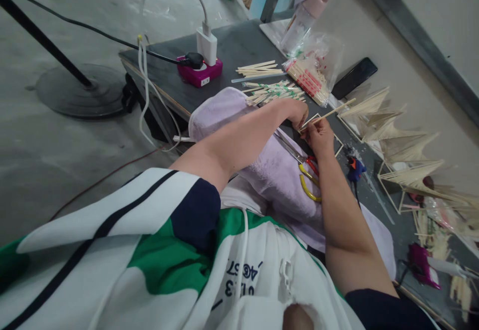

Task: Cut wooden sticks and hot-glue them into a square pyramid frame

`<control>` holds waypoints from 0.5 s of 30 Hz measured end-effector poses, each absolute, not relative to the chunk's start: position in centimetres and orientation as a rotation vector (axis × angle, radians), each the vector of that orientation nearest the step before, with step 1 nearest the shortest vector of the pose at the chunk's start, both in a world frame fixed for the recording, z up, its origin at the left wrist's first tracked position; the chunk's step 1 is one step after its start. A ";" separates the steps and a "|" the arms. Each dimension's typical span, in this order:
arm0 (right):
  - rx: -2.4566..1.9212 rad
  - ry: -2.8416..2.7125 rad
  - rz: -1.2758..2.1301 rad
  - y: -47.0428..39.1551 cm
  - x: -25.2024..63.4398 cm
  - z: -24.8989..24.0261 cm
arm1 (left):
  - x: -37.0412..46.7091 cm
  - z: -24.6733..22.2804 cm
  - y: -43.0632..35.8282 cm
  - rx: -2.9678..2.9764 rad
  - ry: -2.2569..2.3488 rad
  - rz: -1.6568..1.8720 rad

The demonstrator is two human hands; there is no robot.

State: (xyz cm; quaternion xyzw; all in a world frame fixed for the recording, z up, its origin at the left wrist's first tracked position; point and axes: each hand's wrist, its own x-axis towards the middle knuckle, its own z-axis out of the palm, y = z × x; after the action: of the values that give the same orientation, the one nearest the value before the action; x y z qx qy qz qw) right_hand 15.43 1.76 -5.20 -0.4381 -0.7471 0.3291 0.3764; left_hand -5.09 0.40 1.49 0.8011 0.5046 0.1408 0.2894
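My right hand pinches a thin wooden stick that points up to the right. Close beside it, my left hand has its fingers closed at the corner of a small frame of pale sticks; what its fingertips grip is too small to tell. Scissors with red and yellow handles lie on the lilac towel, just below both hands. Paper-wrapped sticks are piled beyond my left hand.
Bare sticks, a bagged bundle and a black phone lie on the dark table. Spiky stick models stand along its right side. A purple power adapter with cables sits left, a blue tool right.
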 end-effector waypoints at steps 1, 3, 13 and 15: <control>-1.114 -1.908 0.849 1.8 15.4 -5.2 | -5.0 1.6 0.3 2.140 1.353 0.372; -1.099 -1.912 0.864 1.8 15.4 -5.2 | -5.0 1.7 0.0 2.141 1.360 0.366; -1.112 -1.920 0.872 1.5 15.0 -4.8 | -4.7 1.6 0.2 2.120 1.344 0.380; -1.119 -1.920 0.870 1.4 15.0 -4.7 | -4.7 1.5 0.3 2.117 1.346 0.383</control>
State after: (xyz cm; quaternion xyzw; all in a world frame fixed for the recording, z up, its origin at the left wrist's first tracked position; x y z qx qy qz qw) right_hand 15.01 1.38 -4.67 -0.4359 -0.7479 0.3390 0.3684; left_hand -4.68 0.32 1.47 0.7965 0.5063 0.1442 0.2976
